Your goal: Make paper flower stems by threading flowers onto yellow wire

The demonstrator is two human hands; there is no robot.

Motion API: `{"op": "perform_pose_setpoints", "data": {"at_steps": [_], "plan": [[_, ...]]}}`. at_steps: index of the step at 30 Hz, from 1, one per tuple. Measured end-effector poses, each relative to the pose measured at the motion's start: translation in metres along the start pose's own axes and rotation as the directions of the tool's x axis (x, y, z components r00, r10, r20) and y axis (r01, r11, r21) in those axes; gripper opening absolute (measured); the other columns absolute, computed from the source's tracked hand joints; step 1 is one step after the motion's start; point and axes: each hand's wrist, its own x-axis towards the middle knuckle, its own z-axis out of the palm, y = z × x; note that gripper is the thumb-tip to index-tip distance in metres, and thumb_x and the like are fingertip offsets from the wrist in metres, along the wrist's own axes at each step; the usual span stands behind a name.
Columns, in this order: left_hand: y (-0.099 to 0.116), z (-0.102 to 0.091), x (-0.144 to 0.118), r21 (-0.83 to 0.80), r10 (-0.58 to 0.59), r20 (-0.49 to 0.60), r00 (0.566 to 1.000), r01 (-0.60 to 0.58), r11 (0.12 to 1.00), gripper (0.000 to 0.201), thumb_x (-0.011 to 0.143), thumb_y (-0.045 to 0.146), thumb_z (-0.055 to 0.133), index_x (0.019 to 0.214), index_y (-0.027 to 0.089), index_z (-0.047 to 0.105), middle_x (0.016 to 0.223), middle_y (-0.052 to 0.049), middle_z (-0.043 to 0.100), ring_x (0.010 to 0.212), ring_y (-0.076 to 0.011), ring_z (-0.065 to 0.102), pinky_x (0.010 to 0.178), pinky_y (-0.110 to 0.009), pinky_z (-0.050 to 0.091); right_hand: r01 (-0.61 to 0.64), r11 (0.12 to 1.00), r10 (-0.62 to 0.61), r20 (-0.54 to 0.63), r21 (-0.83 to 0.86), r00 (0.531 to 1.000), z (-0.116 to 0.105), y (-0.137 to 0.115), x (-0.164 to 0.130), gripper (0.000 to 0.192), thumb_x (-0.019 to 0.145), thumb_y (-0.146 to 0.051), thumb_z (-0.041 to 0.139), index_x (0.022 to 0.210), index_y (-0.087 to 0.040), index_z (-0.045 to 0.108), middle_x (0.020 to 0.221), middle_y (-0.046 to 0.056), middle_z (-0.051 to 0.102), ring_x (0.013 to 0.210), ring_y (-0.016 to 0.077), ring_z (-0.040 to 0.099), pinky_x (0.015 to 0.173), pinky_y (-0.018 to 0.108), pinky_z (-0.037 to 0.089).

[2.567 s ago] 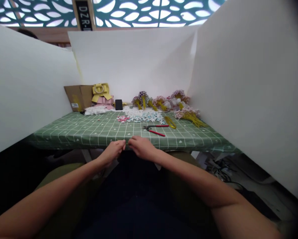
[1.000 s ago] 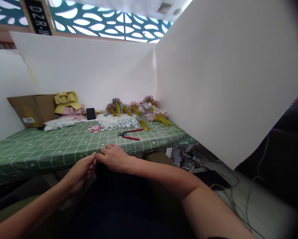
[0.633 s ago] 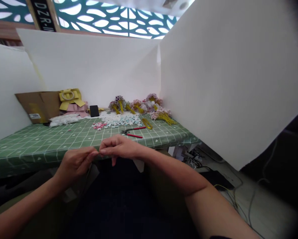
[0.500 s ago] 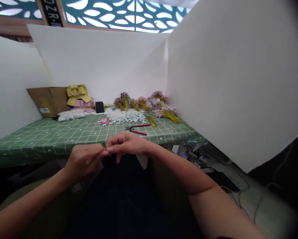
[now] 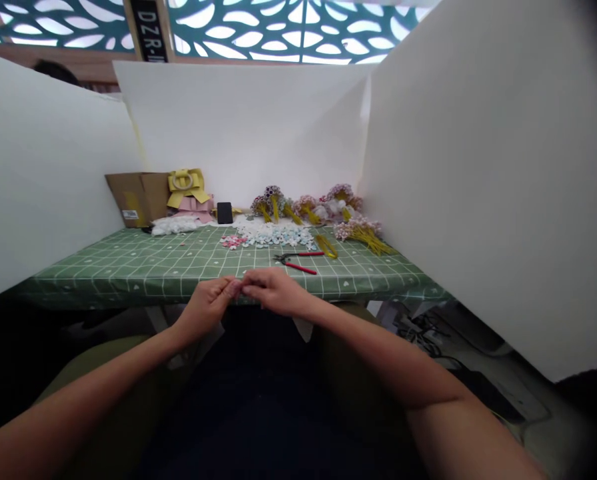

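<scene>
Fingertips of left hand (image 5: 206,308) and right hand (image 5: 274,291) pinch together on something tiny at the desk's (image 5: 128,267) near edge; a light, steady pinch seems best

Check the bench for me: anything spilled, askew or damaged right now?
Nothing looks damaged. The small pale flower pieces lie in a loose scatter at the back of the green checked tablecloth, with a few pink ones beside them. The red-handled pliers lie open. Left hand and right hand meet fingertip to fingertip at the table edge.
</scene>
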Motion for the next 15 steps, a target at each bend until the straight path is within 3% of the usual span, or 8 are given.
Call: {"op": "perform_pose_setpoints", "data": {"at_steps": [3, 5, 7, 9, 11, 12, 14, 15], "plan": [[0.022, -0.012, -0.006, 0.248, 0.226, 0.034, 0.973, -0.228, 0.942, 0.031, 0.084, 0.041, 0.051, 0.064, 0.019, 0.06, 0.055, 0.0, 0.048, 0.053, -0.0126, 0.041, 0.057, -0.026, 0.033, -0.015, 0.889, -0.09, 0.206, 0.457, 0.975, -0.019, -0.011, -0.003, 0.019, 0.091, -0.033, 0.047, 0.084, -0.016, 0.054, 0.064, -0.005, 0.046, 0.055, 0.0079, 0.044, 0.055, 0.021, 0.043], [0.024, -0.014, -0.006, 0.289, 0.27, 0.034, 0.962, -0.268, 0.919, 0.028, 0.082, 0.039, 0.054, 0.063, 0.02, 0.06, 0.054, 0.0, 0.048, 0.052, -0.0128, 0.04, 0.057, -0.027, 0.031, 0.008, 0.893, -0.115, 0.211, 0.45, 0.971, -0.022, -0.011, -0.002, 0.021, 0.091, -0.034, 0.047, 0.083, -0.016, 0.054, 0.064, -0.005, 0.046, 0.055, 0.008, 0.043, 0.056, 0.022, 0.043], [0.013, -0.009, -0.003, 0.227, 0.182, -0.021, 0.983, -0.172, 0.959, 0.032, 0.082, 0.041, 0.053, 0.059, 0.019, 0.055, 0.056, 0.0, 0.046, 0.054, -0.0125, 0.04, 0.056, -0.026, 0.031, 0.035, 0.985, -0.045, 0.055, 0.166, 0.997, -0.014, -0.006, 0.0, 0.02, 0.092, -0.029, 0.046, 0.081, -0.015, 0.055, 0.066, -0.002, 0.05, 0.061, 0.0103, 0.047, 0.06, 0.023, 0.042], [-0.006, 0.0, 0.001, 0.017, -0.043, -0.053, 0.998, 0.044, 0.999, 0.039, 0.085, 0.047, 0.048, 0.058, 0.018, 0.048, 0.056, 0.001, 0.041, 0.052, -0.0111, 0.037, 0.05, -0.023, 0.029, 0.003, 0.965, -0.034, -0.113, -0.263, 0.993, 0.0, 0.002, 0.002, 0.017, 0.091, -0.02, 0.044, 0.083, -0.014, 0.058, 0.074, 0.004, 0.057, 0.07, 0.0145, 0.051, 0.065, 0.026, 0.04], [-0.024, 0.01, 0.005, -0.281, -0.34, 0.072, 0.938, 0.346, 0.895, 0.039, 0.086, 0.053, 0.045, 0.065, 0.019, 0.044, 0.054, 0.005, 0.031, 0.044, -0.0083, 0.023, 0.042, -0.021, 0.019, 0.033, 0.819, -0.101, -0.088, -0.572, 0.991, 0.013, 0.008, 0.003, 0.018, 0.088, -0.012, 0.043, 0.091, -0.013, 0.061, 0.082, 0.009, 0.062, 0.077, 0.0184, 0.053, 0.067, 0.029, 0.038], [-0.03, 0.013, 0.006, -0.369, -0.412, 0.156, 0.898, 0.44, 0.819, 0.038, 0.085, 0.053, 0.046, 0.067, 0.02, 0.042, 0.054, 0.007, 0.027, 0.042, -0.0074, 0.019, 0.04, -0.021, 0.015, 0.067, 0.755, -0.123, -0.041, -0.652, 0.992, 0.018, 0.009, 0.002, 0.021, 0.088, -0.01, 0.042, 0.095, -0.013, 0.061, 0.085, 0.01, 0.063, 0.079, 0.0195, 0.053, 0.067, 0.03, 0.038], [-0.035, 0.018, 0.007, -0.456, -0.459, 0.248, 0.853, 0.521, 0.722, 0.036, 0.084, 0.053, 0.048, 0.07, 0.02, 0.04, 0.053, 0.009, 0.023, 0.042, -0.0064, 0.013, 0.04, -0.02, 0.01, 0.107, 0.702, -0.134, 0.017, -0.704, 0.991, 0.024, 0.009, 0.002, 0.025, 0.088, -0.009, 0.04, 0.103, -0.013, 0.06, 0.088, 0.011, 0.064, 0.08, 0.02, 0.054, 0.065, 0.029, 0.037], [-0.034, 0.018, 0.007, -0.458, -0.439, 0.244, 0.865, 0.502, 0.734, 0.036, 0.084, 0.052, 0.049, 0.07, 0.02, 0.04, 0.053, 0.009, 0.022, 0.042, -0.0063, 0.013, 0.04, -0.02, 0.011, 0.097, 0.714, -0.123, 0.012, -0.694, 0.992, 0.025, 0.008, 0.001, 0.026, 0.089, -0.01, 0.04, 0.105, -0.014, 0.059, 0.089, 0.011, 0.064, 0.079, 0.0197, 0.054, 0.064, 0.029, 0.037]]}}
